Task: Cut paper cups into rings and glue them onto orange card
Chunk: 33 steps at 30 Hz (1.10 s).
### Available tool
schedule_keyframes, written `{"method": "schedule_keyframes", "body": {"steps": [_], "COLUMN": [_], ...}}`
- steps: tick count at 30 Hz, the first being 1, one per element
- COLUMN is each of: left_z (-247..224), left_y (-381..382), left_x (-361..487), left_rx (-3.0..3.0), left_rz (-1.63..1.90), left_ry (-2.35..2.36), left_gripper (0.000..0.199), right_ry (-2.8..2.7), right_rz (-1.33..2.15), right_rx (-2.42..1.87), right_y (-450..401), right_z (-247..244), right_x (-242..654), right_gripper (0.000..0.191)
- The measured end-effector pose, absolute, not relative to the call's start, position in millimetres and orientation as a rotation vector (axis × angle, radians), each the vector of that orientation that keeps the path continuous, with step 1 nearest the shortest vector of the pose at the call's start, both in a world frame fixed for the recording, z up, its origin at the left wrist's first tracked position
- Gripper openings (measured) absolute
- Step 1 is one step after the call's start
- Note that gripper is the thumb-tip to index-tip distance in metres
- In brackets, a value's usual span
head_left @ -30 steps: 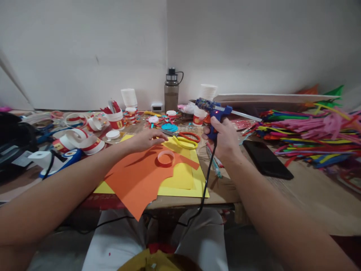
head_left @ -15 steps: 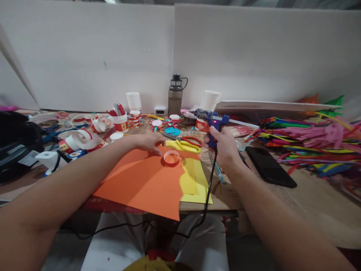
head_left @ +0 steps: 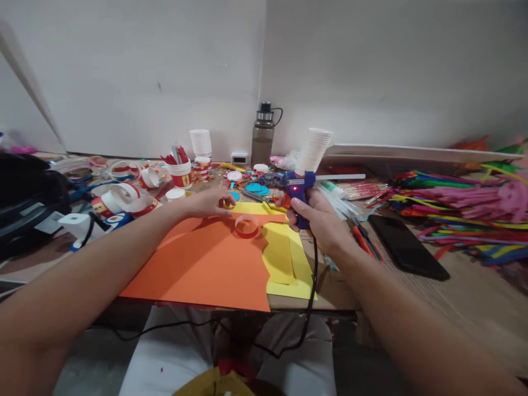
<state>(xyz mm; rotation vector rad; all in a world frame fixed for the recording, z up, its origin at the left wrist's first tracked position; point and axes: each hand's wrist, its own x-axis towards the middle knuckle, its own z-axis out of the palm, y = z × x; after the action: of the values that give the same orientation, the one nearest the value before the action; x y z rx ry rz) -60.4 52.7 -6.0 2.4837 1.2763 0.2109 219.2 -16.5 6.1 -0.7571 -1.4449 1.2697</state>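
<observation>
My right hand (head_left: 315, 217) is wrapped round the handle of a blue hot glue gun (head_left: 298, 187). Its red light is lit, a clear glue stick (head_left: 344, 177) pokes out the back, and the nozzle points left. My left hand (head_left: 210, 203) hovers over the far edge of an orange paper sheet (head_left: 198, 269), fingers loosely bent and apart, nothing visible in them. Just right of those fingers, a red and white paper ring (head_left: 246, 233) rests on the sheet. Yellow paper (head_left: 277, 258) lies partly under the orange one. Scissors (head_left: 270, 208) are partly hidden behind the glue gun.
A water bottle (head_left: 263, 137) and stacked white paper cups (head_left: 315, 148) stand at the back. Cup rings (head_left: 119, 199) clutter the left. On the right lie a black phone (head_left: 406, 246) and bundled pipe cleaners (head_left: 462, 198). The glue gun's black cord (head_left: 314, 275) hangs over the table edge.
My right hand has brought the glue gun left and slightly lower, turning it more level. My left hand has drawn back a little from the ring. The orange sheet's near edge has shifted.
</observation>
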Motion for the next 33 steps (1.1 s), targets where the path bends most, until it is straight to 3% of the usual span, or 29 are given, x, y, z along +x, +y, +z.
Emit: {"method": "schedule_keyframes", "body": {"steps": [4, 12, 17, 22, 33], "left_z": [-6, -12, -12, -12, -24], "left_y": [38, 26, 22, 18, 20], "left_x": [-59, -52, -50, -53, -69], "left_rx": [2.432, 2.457, 2.528, 2.45, 2.443], "left_rz": [0.472, 0.275, 0.126, 0.181, 0.217], "left_ry": [1.175, 1.16, 1.276, 1.391, 1.471], "left_gripper": [0.047, 0.084, 0.08, 0.096, 0.099], "right_ry": [-1.456, -1.45, -1.453, -1.44, -1.53], "right_rz": [1.277, 1.277, 1.267, 1.238, 1.18], "right_rx": [-0.801, -0.804, -0.823, -0.822, -0.88], "right_y": [-16, -11, -13, -13, -12], "right_z": [3, -1, 1, 4, 3], "right_x": [218, 220, 219, 219, 220], "right_gripper": [0.029, 0.028, 0.028, 0.031, 0.027]}}
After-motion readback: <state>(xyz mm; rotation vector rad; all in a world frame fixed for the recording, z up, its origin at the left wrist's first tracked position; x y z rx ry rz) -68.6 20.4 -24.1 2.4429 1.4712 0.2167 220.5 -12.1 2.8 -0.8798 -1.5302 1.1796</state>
